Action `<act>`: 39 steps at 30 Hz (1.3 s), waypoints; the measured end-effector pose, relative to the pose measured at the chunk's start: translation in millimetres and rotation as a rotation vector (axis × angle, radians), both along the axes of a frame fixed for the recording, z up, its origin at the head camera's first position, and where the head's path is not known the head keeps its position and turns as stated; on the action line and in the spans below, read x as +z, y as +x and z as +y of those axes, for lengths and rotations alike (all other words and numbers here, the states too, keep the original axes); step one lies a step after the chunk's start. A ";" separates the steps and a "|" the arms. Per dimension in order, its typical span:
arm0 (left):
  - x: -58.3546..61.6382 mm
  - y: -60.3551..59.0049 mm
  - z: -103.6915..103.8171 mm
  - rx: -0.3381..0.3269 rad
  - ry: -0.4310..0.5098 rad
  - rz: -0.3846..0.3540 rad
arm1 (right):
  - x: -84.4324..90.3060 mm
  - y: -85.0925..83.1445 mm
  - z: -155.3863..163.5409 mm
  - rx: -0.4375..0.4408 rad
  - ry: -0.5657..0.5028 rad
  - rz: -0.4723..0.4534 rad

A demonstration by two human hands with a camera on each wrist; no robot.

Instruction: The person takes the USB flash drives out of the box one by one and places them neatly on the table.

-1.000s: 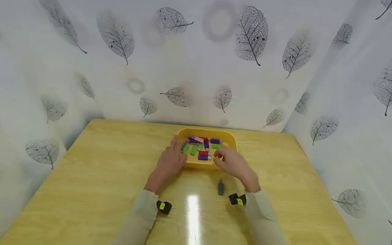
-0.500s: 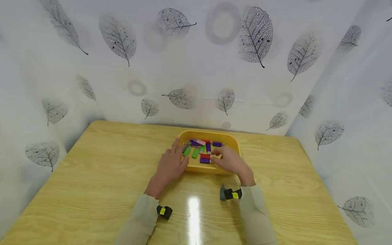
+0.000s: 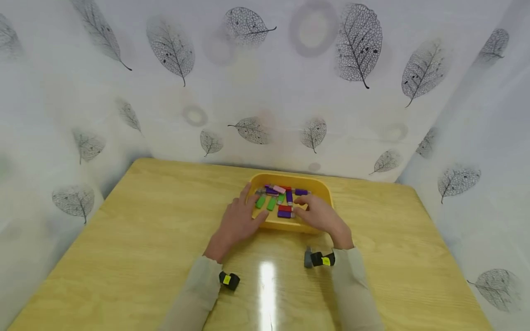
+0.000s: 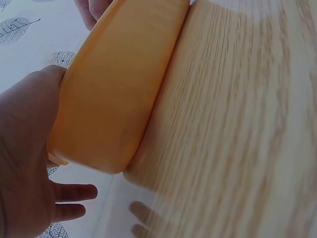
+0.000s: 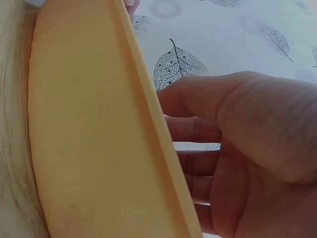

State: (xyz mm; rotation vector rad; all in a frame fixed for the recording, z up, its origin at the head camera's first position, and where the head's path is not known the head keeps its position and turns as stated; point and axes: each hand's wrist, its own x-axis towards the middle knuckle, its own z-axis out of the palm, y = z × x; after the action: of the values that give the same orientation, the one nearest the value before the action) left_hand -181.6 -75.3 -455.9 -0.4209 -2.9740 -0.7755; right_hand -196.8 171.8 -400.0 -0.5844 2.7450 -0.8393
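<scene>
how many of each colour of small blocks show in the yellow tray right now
Visible in the tray, some likely hidden by the right hand:
green blocks: 3
purple blocks: 4
red blocks: 2
pink block: 1
Total: 10

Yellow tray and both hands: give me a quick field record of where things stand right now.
tray: yellow tray on the wooden table, near the far edge
contents: small green, purple, red and pink blocks, loosely mixed
left hand: left hand rests on the tray's left side, fingers straight
right hand: right hand reaches into the tray's right part; grasp not visible
loose item: small grey piece on the table by the right wrist
</scene>
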 end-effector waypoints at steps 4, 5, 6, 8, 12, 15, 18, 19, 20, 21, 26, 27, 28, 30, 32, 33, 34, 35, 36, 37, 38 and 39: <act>0.1 -3.0 0.9 0.012 0.007 0.013 | -0.7 -3.0 0.2 -0.004 -0.010 0.027; 0.0 -3.1 0.8 0.012 0.001 0.011 | -0.7 -3.2 0.0 -0.004 -0.017 0.028; 0.0 -2.9 0.8 0.009 0.000 0.011 | -0.8 -3.4 -0.3 -0.009 -0.026 0.026; -0.3 -1.7 1.0 0.000 -0.001 0.016 | -0.2 -2.8 -1.3 -0.020 -0.048 0.027; 2.6 1.9 2.3 -0.019 0.014 0.069 | -5.3 -4.8 -5.3 -0.032 -0.052 0.057; 5.8 4.9 3.8 -0.022 0.014 0.109 | -13.1 -8.1 -9.2 -0.022 -0.013 0.083; 8.0 6.7 5.0 -0.024 0.014 0.122 | -18.6 -10.5 -12.7 -0.016 0.004 0.049; 8.3 6.8 5.5 -0.027 0.016 0.126 | -19.3 -11.0 -13.5 -0.013 0.011 0.036; 8.7 6.7 5.9 -0.033 0.012 0.122 | -20.2 -11.9 -14.2 -0.008 0.014 0.025; 9.0 6.5 6.2 -0.041 0.011 0.118 | -20.5 -12.5 -14.4 -0.001 0.016 0.015; 7.5 5.1 5.9 -0.070 -0.026 0.070 | -23.5 -15.6 -14.1 0.035 0.038 -0.008; 6.8 4.7 5.7 -0.066 -0.039 0.059 | -23.9 -16.3 -13.9 0.047 0.035 -0.023; 6.1 4.1 5.5 -0.062 -0.048 0.051 | -24.7 -17.4 -13.7 0.055 0.034 -0.040; 5.5 2.6 5.7 -0.058 -0.047 0.040 | -25.5 -19.6 -12.3 0.062 0.029 -0.079; 5.5 0.9 6.8 -0.062 -0.030 0.037 | -25.8 -21.8 -10.2 0.050 0.023 -0.112; 5.7 0.1 7.7 -0.067 -0.018 0.038 | -25.6 -22.3 -9.0 0.040 0.025 -0.121; 5.9 -0.3 8.5 -0.074 -0.001 0.036 | -25.8 -22.6 -7.9 0.032 0.031 -0.127; 5.9 -0.5 9.2 -0.078 0.010 0.035 | -26.0 -22.7 -7.0 0.027 0.034 -0.128; 5.6 -0.3 9.7 -0.078 0.018 0.031 | -26.4 -22.8 -6.6 0.030 0.036 -0.123; 5.1 0.0 10.1 -0.075 0.019 0.026 | -27.2 -22.9 -6.5 0.041 0.037 -0.117; 4.6 0.7 10.2 -0.069 0.026 0.020 | -27.9 -22.4 -7.0 0.055 0.032 -0.117; 3.8 1.6 10.1 -0.061 0.030 0.014 | -29.1 -22.1 -7.6 0.077 0.030 -0.106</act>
State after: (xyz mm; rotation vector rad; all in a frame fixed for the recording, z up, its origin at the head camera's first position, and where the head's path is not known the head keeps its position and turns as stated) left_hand -180.0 -65.2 -452.1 -0.5153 -2.9452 -0.8179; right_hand -218.9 164.2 -429.0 -0.6166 2.6175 -0.7864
